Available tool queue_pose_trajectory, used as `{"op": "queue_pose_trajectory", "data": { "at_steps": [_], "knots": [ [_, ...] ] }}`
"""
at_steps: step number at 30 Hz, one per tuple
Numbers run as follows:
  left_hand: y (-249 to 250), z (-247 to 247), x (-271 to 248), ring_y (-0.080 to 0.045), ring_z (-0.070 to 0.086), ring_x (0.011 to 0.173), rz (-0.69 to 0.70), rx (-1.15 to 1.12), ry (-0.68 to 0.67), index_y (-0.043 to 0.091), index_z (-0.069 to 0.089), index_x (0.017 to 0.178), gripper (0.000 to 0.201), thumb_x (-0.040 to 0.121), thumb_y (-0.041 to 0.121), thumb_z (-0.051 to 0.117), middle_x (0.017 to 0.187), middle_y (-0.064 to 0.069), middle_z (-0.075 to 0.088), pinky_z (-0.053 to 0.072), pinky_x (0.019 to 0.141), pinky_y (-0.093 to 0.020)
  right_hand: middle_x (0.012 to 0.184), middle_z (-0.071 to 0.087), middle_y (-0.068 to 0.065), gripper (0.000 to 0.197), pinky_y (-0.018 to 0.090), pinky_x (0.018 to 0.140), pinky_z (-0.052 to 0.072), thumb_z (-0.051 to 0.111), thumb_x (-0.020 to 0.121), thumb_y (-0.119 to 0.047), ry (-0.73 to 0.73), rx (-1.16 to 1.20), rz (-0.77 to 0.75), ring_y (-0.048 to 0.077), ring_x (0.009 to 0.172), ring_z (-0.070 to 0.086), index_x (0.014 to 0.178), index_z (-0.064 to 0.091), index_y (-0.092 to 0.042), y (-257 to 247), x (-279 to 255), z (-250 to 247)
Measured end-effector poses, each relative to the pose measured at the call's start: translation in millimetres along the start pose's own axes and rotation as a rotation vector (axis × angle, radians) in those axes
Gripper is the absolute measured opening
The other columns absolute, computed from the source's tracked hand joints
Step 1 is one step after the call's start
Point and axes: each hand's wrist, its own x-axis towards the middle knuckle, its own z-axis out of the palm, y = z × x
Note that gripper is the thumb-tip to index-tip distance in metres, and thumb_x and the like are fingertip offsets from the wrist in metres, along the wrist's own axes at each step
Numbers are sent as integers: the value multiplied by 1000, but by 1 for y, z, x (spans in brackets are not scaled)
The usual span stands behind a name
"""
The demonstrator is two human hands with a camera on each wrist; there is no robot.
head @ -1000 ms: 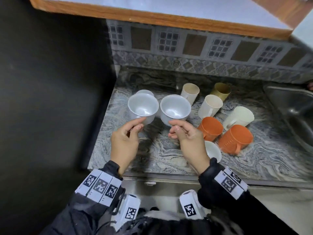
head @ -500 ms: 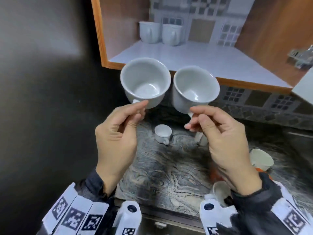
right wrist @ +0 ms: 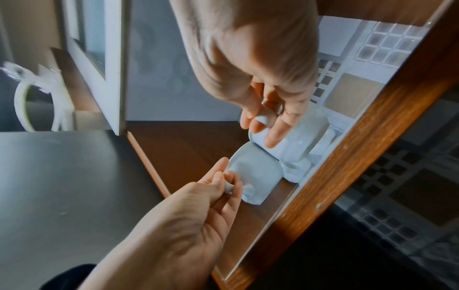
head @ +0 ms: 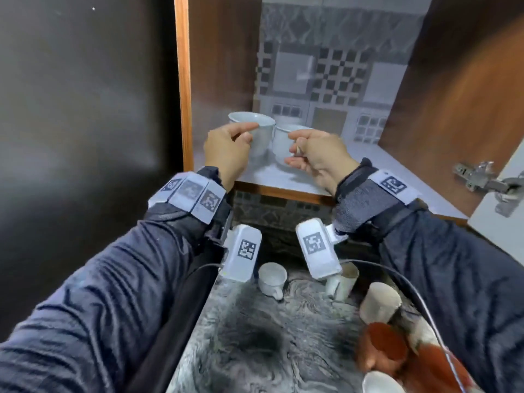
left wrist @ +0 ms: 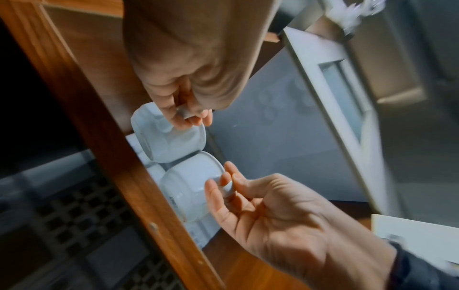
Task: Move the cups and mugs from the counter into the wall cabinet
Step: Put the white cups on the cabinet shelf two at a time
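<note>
- a wall cabinet (head: 354, 177) stands open over a marbled counter (head: 255, 350), its pale shelf backed by patterned tile.
- half a second ago both white cups were held in the air in front of the shelf edge; now they are inside, low over the shelf's left front corner.
- the left hand (head: 226, 150) pinches the handle of the left cup (head: 259, 131) between thumb and curled fingers.
- the right hand (head: 317, 157) pinches the handle of the right cup (head: 283, 146) the same way; in the left wrist view the two rims look touching or just apart.
- whether either base already rests on the shelf i cannot tell.
- more white cups sit just behind them.
- judged from this, the pair is nearly placed; letting go is what remains.
- a small white cup (head: 272, 280), cream mugs (head: 380, 302) and orange mugs (head: 382, 347) remain on the counter, so several more trips seem needed.
</note>
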Motion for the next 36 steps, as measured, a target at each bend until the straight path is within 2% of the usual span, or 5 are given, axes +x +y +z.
{"op": "queue_pose_trajectory", "data": {
  "at_steps": [11,16,27,32,36],
  "knots": [
    [-39,17,56,-18,62,79,-278,-3,-90,34,72,69,31,82,12,57,78,5,70,53,96,-40,76,49,7,28,28,81,55,33,95,7,46,15,245,15,65,52,97,58,-7,0,58,24],
    [-37,19,68,-17,59,78,-320,-7,-112,24,74,87,25,84,6,57,81,-4,68,54,94,-37,77,46,7,30,27,89,53,35,96,7,46,16,259,15,73,52,109,59,-4,3,70,27],
    [-23,19,80,-17,59,95,-227,340,-177,23,69,108,31,92,9,47,116,-2,67,45,85,-22,94,56,8,22,19,35,52,46,92,1,-42,-242,228,23,79,61,86,59,-15,2,78,27],
    [-15,23,63,-35,45,123,-160,619,-201,14,49,128,35,93,16,43,135,-19,43,37,102,-36,134,49,15,40,42,98,48,46,87,-10,22,-861,-58,35,118,53,127,50,-13,1,69,25],
    [-12,24,47,-36,37,131,-75,811,-237,5,32,139,51,95,27,45,142,-20,34,35,104,-46,139,39,17,46,40,99,44,49,89,-18,-22,-1125,-118,36,123,46,133,40,-9,9,59,25]
  ]
}}
